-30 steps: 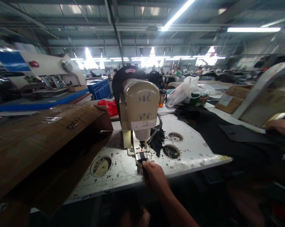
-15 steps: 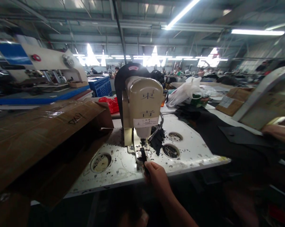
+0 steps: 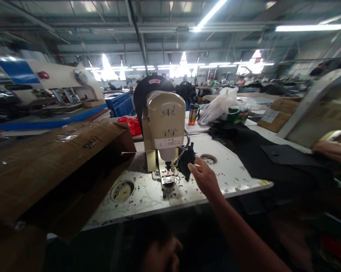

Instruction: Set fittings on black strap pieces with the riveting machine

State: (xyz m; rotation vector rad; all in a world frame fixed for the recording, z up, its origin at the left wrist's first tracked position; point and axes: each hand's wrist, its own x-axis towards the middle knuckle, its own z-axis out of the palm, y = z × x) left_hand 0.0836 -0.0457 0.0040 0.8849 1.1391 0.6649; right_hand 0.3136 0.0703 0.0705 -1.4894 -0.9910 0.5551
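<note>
From my remote post, I have my right hand (image 3: 207, 179), thumb and fingers apart, at the black pieces (image 3: 185, 165) heaped beside the beige machine (image 3: 167, 119), while my shadowed left hand's (image 3: 162, 257) fingers I cannot tell.

cardboard box (image 3: 59, 151), handwritten marks on it, across the left edge of the worktop (image 3: 232, 170) | red plastic bag (image 3: 133, 126) past the far edge, left end | blue crate (image 3: 119, 105) behind that bag | bottle (image 3: 192, 115) past the far edge | white plastic bag (image 3: 219, 107) right of it | dark sheets (image 3: 238, 149) along the right edge | labelled carton (image 3: 279, 113) beyond
</note>
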